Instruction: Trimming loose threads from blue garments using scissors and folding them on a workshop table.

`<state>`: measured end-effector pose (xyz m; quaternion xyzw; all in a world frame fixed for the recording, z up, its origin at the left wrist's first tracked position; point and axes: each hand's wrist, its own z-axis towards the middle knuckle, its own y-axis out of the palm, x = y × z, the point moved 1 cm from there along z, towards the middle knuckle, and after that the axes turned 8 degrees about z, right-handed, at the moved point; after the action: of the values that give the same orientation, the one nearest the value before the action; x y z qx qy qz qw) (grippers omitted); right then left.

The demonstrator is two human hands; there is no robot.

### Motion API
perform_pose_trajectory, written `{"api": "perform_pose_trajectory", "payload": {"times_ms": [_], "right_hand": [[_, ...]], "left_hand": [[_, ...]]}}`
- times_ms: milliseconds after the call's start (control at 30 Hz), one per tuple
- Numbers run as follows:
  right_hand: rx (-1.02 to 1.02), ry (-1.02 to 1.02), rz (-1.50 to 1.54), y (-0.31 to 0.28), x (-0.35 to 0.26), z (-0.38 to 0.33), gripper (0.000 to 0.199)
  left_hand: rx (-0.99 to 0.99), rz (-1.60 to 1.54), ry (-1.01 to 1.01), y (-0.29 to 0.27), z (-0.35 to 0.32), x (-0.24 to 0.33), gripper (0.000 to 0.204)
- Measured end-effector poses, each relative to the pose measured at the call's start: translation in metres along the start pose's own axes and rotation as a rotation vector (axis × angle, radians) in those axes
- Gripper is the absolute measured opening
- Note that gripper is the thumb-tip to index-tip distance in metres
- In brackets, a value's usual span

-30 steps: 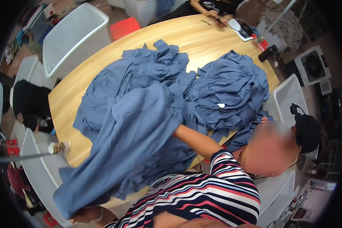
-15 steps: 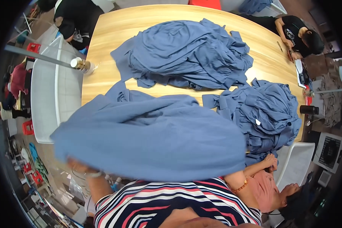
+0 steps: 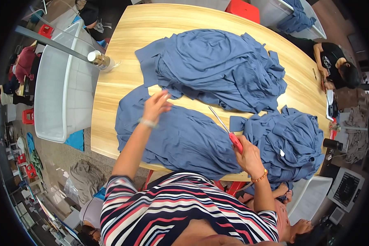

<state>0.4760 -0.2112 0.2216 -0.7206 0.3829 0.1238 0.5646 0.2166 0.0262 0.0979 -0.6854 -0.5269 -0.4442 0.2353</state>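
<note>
Holding a slim metal tool with a red handle (image 3: 234, 140), probably scissors, the right hand (image 3: 249, 158) stood over blue cloth (image 3: 180, 137) spread along the pale wooden table's (image 3: 115, 98) near edge; the left hand (image 3: 155, 108) was empty, fingers parted. Positioning appeared in hand; any cut would have required steadied fabric.

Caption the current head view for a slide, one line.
Right hand gripping red-handled scissors, empty left hand over blue cloth heaped on a wooden table.
</note>
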Motion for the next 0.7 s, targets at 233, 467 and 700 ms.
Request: {"api": "perform_pose_trajectory", "payload": {"times_ms": [233,467,700], "right_hand": [[-0.055,-0.035,0.010,0.021,-0.026,0.077,0.020],[-0.106,-0.104,-0.126,0.025,-0.066,0.150,0.022],[-0.207,-0.217,-0.159,0.025,-0.077,0.180,0.025]], "left_hand": [[0.133,-0.337,-0.072,0.032,0.126,-0.003,0.023],[0.083,-0.180,0.005,0.020,0.136,-0.007,0.016],[0.073,-0.167,0.053,0.009,0.144,-0.002,0.017]]}}
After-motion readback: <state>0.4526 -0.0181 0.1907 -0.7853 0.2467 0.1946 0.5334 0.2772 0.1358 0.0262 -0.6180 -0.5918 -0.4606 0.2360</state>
